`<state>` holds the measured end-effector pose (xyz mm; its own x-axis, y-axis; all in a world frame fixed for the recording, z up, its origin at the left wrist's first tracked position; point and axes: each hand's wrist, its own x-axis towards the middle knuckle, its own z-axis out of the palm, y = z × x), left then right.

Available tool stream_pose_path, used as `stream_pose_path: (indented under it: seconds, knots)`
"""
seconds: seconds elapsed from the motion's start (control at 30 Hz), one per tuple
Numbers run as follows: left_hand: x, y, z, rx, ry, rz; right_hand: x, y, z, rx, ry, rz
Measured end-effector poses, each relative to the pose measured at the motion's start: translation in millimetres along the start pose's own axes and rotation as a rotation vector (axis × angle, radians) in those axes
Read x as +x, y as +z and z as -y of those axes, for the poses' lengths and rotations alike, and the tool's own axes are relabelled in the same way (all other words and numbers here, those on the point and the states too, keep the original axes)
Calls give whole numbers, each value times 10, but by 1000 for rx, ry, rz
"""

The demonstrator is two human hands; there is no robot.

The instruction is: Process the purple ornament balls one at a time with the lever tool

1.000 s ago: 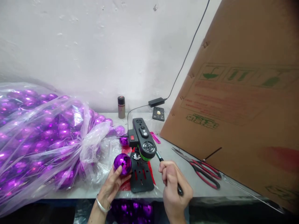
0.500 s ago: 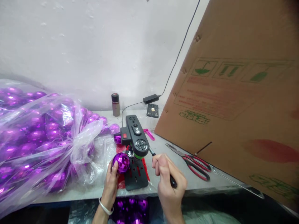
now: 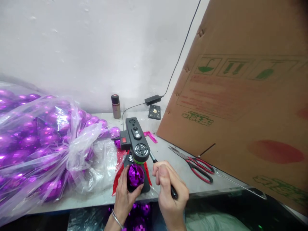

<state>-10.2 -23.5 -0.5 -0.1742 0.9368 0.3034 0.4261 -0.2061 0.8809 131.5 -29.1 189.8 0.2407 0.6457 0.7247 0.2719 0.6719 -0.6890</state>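
A purple mirrored ball [image 3: 136, 175] is gripped in my left hand [image 3: 124, 194], thumb on its right side and fingers on its left. It sits over the black slotted base plate, just in front of the head of a small black machine [image 3: 137, 138] with a red switch. My right hand [image 3: 171, 189] is closed round the black grip of a metal rod [image 3: 153, 156]. That rod runs up toward the right side of the machine, where its far end is hidden.
Bagged purple balls [image 3: 45, 138] fill the left. Red-handled scissors [image 3: 199, 170] lie to the right, beside a big cardboard box [image 3: 231, 96]. A dark bottle [image 3: 115, 107], a power adapter [image 3: 153, 99] and a small black card [image 3: 154, 112] are at the back. More balls [image 3: 139, 218] lie below the table edge.
My left hand has moved right with the ball, from beside the machine to in front of its head. My right hand keeps its hold on the rod; the view has shifted slightly.
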Motion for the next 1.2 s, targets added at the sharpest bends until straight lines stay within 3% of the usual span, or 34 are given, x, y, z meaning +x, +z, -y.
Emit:
stream_pose_path:
  seconds: [0.13,0.43,0.7,0.9,1.2]
  knots:
    - [8,-32,-2,52,48,41,-5,-1,-9,-1,-11,-2]
    - [336,49,-87,26,-48,124,-33,-16,-20,-23,-53,-15]
    - [278,101,-46,31,-62,102,-203,37,-210,-12,-115,-118]
    - [240,212,-14,48,-67,53,-273,84,-255,-28,-77,-163]
    - [270,200,-8,36,-38,66,-361,114,-335,34,-38,-218]
